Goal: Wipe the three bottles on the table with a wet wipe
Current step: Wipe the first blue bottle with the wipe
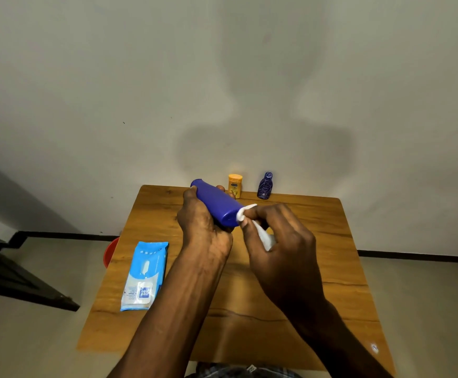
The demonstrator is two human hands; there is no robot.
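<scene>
Blue bottle, judged light, stiff and slippery-smooth, is gripped around its body, tilted above the table, by the left hand, while a soft white wet wipe is pinched against its near end by the right hand.

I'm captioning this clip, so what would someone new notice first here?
First, the blue bottle held tilted above the table, gripped by the left hand while the right hand presses a white wipe to its end. Then the yellow bottle and dark blue bottle at the far edge.
</scene>
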